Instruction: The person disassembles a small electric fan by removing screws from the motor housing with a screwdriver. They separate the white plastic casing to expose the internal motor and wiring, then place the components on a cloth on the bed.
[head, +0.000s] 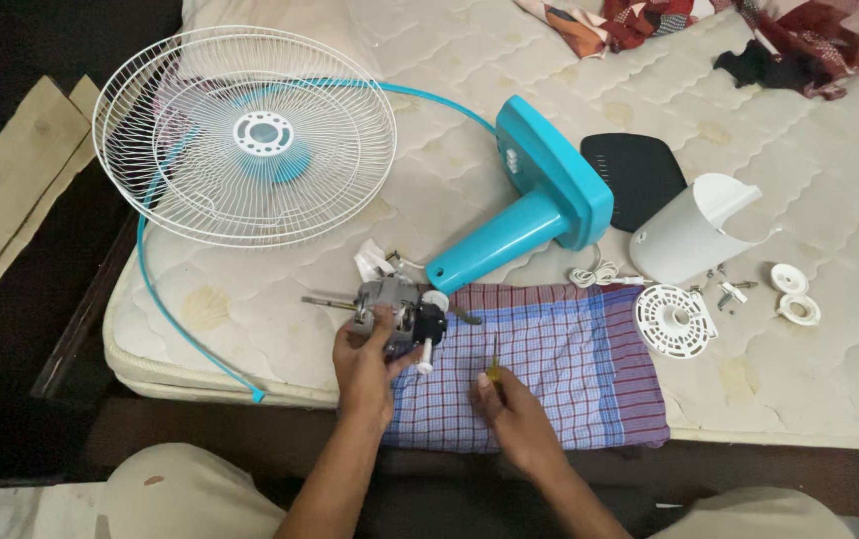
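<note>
A big mattress (829, 190) fills most of the view, and everything lies on it. Far up and to the left of the fingers sits the round white fan guard (245, 135), with a thin blue ring (165, 289) curling around it and down past the bed edge. Up and to the right of the fingers lies the blue fan stand (539, 210). Past it are a black cover (639, 175) and a white shell (694, 230). Under the fingers is a checked cloth (569, 359), purple and blue.

The left hand (364, 364) holds the gray motor (394, 304). Its fingers are wrapped around the motor's lower side, at the left edge of the cloth. A metal shaft sticks out to the left of the motor.

The right hand (509, 409) rests on the cloth, just right of the left hand. Its fingers are closed on a small screwdriver (494, 369) with a yellow-green handle, pointing up.

Well off to the right of the fingers lie a round white grille (671, 319), a coiled white cord (594, 274), a few screws (729, 289) and two small white caps (797, 295).
</note>
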